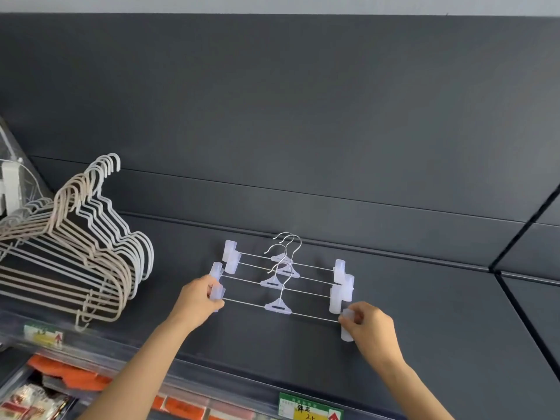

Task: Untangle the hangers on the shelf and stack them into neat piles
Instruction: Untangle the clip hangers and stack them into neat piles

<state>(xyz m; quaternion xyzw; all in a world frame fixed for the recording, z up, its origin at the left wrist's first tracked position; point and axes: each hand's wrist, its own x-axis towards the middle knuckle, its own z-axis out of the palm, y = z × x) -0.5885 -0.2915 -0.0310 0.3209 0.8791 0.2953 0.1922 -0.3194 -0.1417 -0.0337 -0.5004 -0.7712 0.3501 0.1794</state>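
Observation:
Several clip hangers (280, 286) with metal rods, silver hooks and translucent plastic clips lie overlapped on the dark grey shelf (424, 344), hooks pointing to the back. My left hand (198, 301) grips the left clip of the nearest hanger. My right hand (368, 327) pinches that hanger's right clip (346, 327). The other clip hangers lie just behind it, staggered. A pile of beige and white wire hangers (78, 244) lies at the left of the shelf, hooks toward the back.
The shelf's front edge carries price labels: a yellow one (45, 336) at left, a green and yellow one (309, 409) near the middle. Packaged goods (60, 380) lie on the lower shelf. A clear plastic item (12, 183) stands at far left.

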